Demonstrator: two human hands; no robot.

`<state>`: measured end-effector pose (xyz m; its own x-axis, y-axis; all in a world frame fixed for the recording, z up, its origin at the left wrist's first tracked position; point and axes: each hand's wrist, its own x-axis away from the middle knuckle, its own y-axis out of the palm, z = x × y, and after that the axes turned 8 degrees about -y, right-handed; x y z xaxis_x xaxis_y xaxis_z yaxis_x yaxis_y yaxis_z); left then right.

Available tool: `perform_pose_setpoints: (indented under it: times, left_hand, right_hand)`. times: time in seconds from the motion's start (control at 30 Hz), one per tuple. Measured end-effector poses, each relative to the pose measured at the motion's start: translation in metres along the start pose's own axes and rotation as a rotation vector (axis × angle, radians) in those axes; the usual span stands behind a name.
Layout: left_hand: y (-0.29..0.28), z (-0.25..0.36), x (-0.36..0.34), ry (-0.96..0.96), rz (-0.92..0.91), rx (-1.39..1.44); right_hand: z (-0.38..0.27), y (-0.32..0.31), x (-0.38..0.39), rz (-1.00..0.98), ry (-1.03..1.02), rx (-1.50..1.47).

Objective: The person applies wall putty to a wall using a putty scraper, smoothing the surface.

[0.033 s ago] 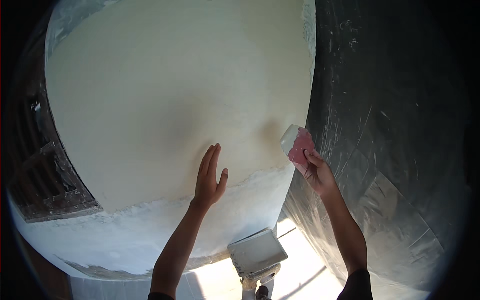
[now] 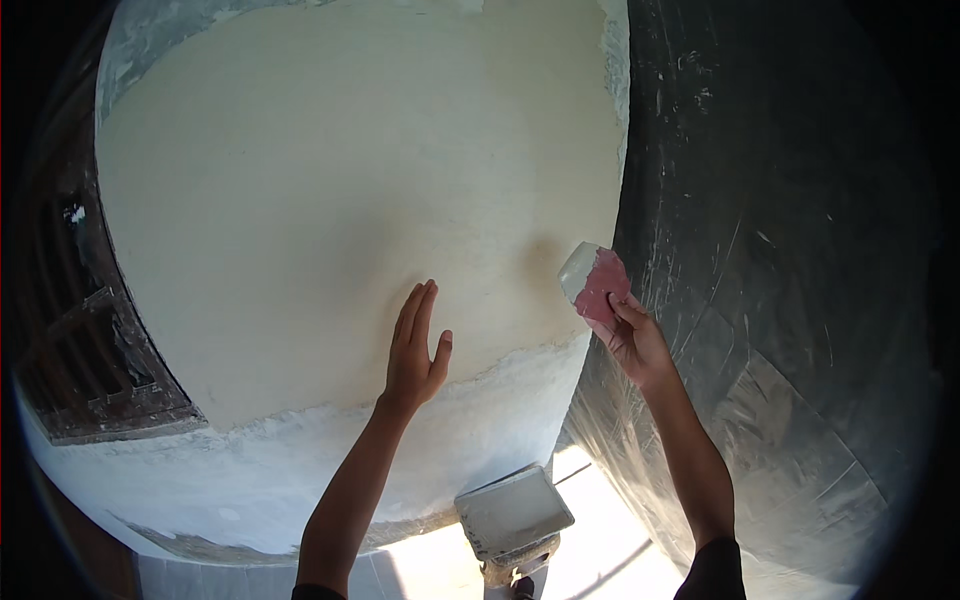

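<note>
The right hand (image 2: 636,345) is gripping a pink-and-white scraper (image 2: 604,287)

It is slanting up-left from that hand, near the pale wall's (image 2: 300,200) right edge; the left hand (image 2: 415,350), empty, fingers straight, is pointing upward farther left.

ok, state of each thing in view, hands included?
Left hand: open, fingers extended, holding nothing; wall contact unclear
Right hand: closed on the scraper's red end
Scraper: held, pale material covering its far part
Wall: mostly beige, ragged border above whiter band
Tray: smeared
Barred frame: pale-spotted
Dark surface: scuffed, pale-streaked
</note>
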<state>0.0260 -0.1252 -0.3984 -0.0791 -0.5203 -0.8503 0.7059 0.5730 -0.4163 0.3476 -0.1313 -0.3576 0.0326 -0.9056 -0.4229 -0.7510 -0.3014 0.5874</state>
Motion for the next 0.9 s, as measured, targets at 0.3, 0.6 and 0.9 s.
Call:
perform_pose_setpoints:
  times: [0.3,0.6,0.9]
  left_hand:
    - [-0.07,0.039,-0.161,0.23,0.228,-0.165]
    - [-0.112,0.063,-0.254,0.296,0.41,-0.366]
    - [-0.135,0.045,-0.296,0.377,0.467,-0.53]
  right_hand:
    - [-0.102,0.114,-0.1,-0.148,-0.337,0.174]
    - [-0.151,0.193,-0.183,-0.24,-0.78,0.381]
    - [-0.156,0.242,-0.246,-0.203,-1.583,0.962]
